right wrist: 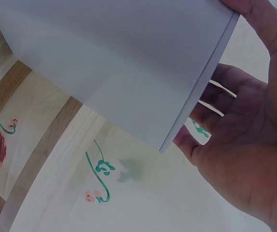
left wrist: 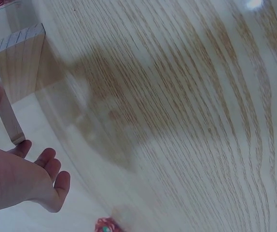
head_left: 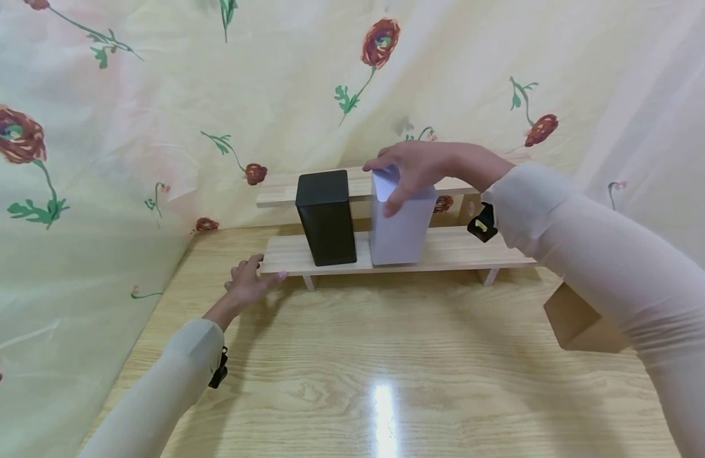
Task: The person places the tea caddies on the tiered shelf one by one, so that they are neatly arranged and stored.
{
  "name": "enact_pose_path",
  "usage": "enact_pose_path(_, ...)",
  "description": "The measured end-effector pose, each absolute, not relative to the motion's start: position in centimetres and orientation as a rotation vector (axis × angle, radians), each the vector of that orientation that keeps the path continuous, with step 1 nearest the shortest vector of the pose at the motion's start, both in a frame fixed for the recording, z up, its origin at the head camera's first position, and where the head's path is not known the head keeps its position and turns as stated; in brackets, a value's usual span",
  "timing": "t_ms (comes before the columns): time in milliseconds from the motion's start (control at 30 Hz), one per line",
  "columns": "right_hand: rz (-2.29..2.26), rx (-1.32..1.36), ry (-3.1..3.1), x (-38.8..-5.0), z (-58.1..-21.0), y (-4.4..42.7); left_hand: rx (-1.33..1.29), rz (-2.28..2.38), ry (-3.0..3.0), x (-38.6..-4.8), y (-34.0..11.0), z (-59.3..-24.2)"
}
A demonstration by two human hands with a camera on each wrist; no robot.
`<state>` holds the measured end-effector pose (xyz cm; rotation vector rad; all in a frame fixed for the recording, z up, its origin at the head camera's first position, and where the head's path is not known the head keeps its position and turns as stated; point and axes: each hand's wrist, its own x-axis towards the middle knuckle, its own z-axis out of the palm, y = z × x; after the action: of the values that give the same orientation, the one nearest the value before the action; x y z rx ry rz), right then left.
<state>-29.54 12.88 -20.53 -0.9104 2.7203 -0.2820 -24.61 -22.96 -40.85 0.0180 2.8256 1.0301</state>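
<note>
A pale wooden two-tier shelf stands against the floral backdrop. My right hand grips the top of a white box, thumb on its front and fingers over the far side. In the right wrist view, the palm faces the top end of the white box. The box's base appears at the lower board, just right of an upright black box. My left hand holds the shelf's left end, thumb at the front edge. In the left wrist view, the index fingertip meets the board's end while the other fingers curl loosely.
A brown box sits on the wood-grain tabletop at the right, partly behind my right sleeve. The floral sheet rises behind the shelf and along the left side. The upper board runs behind both boxes.
</note>
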Motion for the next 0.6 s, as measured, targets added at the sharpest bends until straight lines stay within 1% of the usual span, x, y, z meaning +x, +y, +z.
enact_pose_path(600,-0.226,-0.895,2.701,-32.0,-21.5,11.0,0.028,1.026,2.824,-24.6,-22.8,-41.0)
